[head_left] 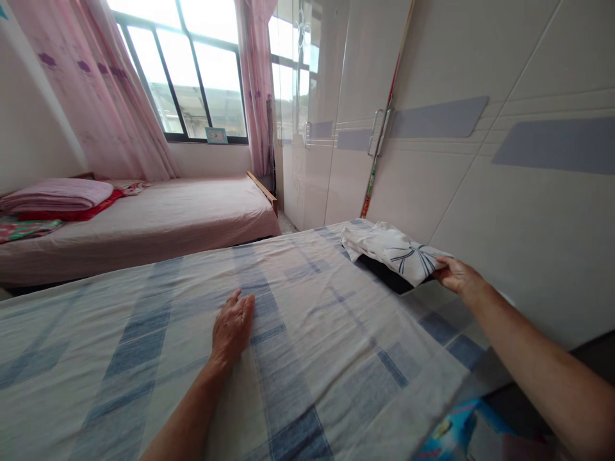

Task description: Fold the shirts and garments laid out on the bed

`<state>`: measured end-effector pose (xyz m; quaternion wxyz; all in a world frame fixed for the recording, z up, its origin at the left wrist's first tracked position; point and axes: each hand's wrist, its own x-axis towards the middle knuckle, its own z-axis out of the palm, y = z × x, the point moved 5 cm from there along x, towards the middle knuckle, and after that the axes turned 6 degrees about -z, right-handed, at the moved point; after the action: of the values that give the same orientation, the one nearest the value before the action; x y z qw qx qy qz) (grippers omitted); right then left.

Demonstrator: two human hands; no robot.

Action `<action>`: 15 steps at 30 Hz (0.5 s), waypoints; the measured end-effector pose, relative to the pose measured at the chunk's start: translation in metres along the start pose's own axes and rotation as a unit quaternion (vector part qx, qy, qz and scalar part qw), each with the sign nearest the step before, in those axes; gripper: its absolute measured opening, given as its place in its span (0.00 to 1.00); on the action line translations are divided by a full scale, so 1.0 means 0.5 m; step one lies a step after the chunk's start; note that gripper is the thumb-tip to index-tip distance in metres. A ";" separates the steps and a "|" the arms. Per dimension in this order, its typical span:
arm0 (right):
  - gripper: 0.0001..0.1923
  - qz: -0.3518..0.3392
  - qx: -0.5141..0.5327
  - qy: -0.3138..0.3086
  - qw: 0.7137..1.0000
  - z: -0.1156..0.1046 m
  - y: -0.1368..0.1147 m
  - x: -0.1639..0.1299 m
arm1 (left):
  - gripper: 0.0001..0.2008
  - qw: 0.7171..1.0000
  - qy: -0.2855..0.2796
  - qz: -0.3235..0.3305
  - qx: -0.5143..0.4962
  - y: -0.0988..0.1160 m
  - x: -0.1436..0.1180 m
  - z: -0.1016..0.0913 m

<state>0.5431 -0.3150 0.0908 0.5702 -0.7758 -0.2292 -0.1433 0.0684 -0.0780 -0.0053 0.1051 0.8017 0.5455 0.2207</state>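
Observation:
At the right edge of the bed, my right hand [454, 274] pinches the near corner of a folded white cloth [379, 240] printed with dark blue lines. The white cloth looks like a garment, but its exact kind does not show. Beneath it, a black folded cloth [384, 272] shows along the near side. My left hand [234, 326] is low over the blue and white checked bedsheet [192, 358], palm down and holding nothing. Its fingers are stretched out, partly hidden by the back of the hand.
White wardrobe doors [446, 186] rise along the right side of the bed. Farther off, a second bed [192, 205] with a pink sheet carries a folded pink blanket [62, 194]. A small clock [216, 135] stands on the window sill. A bright blue printed package [461, 429] lies low at the right.

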 end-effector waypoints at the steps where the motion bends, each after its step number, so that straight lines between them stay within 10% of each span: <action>1: 0.17 0.032 0.002 -0.025 0.999 0.005 0.017 0.002 | 0.28 1.000 -0.003 -0.001 0.002 -0.001 0.000 0.001; 9: 0.26 0.113 -0.051 -0.042 0.991 -0.028 0.054 -0.006 | 0.29 1.000 -0.011 -0.004 0.003 -0.001 -0.002 0.004; 15: 0.28 -0.207 -0.249 -0.061 0.944 0.018 -0.078 0.003 | 0.27 1.000 -0.003 0.000 0.004 0.005 -0.003 0.000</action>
<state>0.5237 -0.2967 0.1204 0.3017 -0.8356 -0.3760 -0.2633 0.0701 -0.0803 -0.0049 0.1039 0.8027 0.5460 0.2161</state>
